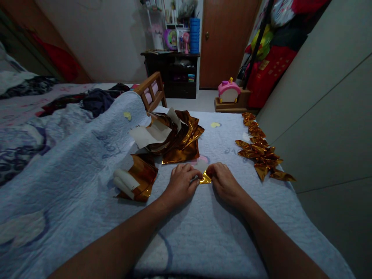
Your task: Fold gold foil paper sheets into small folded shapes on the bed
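Note:
A small piece of gold foil paper [205, 178] lies low over the light blue quilt [215, 232], partly hidden by my fingers. My left hand [183, 181] pinches its left end, and my right hand [224, 181] grips the right end. Beyond my hands sits a fanned pile of gold foil sheets [181, 155] with white undersides. Left of my left hand is a smaller stack of foil sheets [145, 178], its white side curled over. Folded gold foil pieces [261, 155] with pointed ends lie in a row at the right edge of the quilt.
A wooden rail [149, 91] stands at the quilt's far left corner. Farther back are a dark cabinet [171, 73], a brown door [226, 42] and a pink toy [229, 92]. Pale cabinet panels [328, 116] border the right side. Dark clothes [99, 101] lie at left.

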The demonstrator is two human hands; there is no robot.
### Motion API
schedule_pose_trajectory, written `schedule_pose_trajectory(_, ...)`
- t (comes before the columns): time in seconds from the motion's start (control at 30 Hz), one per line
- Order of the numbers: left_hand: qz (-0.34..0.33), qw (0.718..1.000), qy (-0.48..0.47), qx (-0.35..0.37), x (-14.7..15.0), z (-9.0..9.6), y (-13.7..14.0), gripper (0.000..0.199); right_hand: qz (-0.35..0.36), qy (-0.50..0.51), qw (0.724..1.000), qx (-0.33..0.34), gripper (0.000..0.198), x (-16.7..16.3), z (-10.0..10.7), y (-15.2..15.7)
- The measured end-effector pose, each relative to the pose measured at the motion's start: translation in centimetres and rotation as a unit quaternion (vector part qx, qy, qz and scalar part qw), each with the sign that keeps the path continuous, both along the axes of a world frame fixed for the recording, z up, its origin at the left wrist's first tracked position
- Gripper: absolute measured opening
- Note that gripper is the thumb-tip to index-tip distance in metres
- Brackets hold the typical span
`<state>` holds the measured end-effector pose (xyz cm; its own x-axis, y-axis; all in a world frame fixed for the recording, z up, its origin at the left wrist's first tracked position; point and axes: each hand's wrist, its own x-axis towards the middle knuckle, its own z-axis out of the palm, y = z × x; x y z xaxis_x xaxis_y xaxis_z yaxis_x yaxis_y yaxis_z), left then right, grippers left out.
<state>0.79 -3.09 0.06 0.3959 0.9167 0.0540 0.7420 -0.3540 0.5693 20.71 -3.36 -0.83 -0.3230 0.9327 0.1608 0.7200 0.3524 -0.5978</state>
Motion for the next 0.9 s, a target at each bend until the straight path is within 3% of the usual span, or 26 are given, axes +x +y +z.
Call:
schedule_pose_trajectory(0.1, -0.005, 1.0, 0.001, 0.007, -0.1, -0.1, 0.0, 0.019, -0.016, -0.006, 1.0, 0.026, 0.021, 0.1, 0.2, 0.1)
schedule_pose_trajectory(0.27, -0.013, 1.0, -0.008, 0.012, -0.2, 0.1, -0.1, 0.015, -0.086, -0.113, 0.989, 0.044, 0.015, -0.2, 0.0, 0.0)
schedule_pose_trajectory(0.37, -0.015, 1.0, -0.013, 0.011, -0.2, 0.1, -0.1, 0.014, -0.093, -0.143, 0.985, 0.04, 0.015, -0.4, 0.1, -0.1)
schedule_pose_trajectory(0.53, -0.01, 1.0, -0.006, 0.015, -0.1, 0.0, 0.1, 0.009, -0.071, -0.1, 0.992, 0.031, 0.013, -0.1, 0.0, 0.1)
schedule_pose_trajectory(0.67, -0.01, 1.0, -0.001, 0.024, 0.0, -0.2, 0.1, 0.009, -0.08, -0.086, 0.993, 0.026, 0.026, 0.3, -0.5, 0.7)
schedule_pose_trajectory(0.9, -0.009, 0.999, 0.005, 0.033, 0.0, -0.3, 0.0, 0.007, -0.115, -0.102, 0.987, 0.045, 0.014, -0.6, -0.5, 0.7)
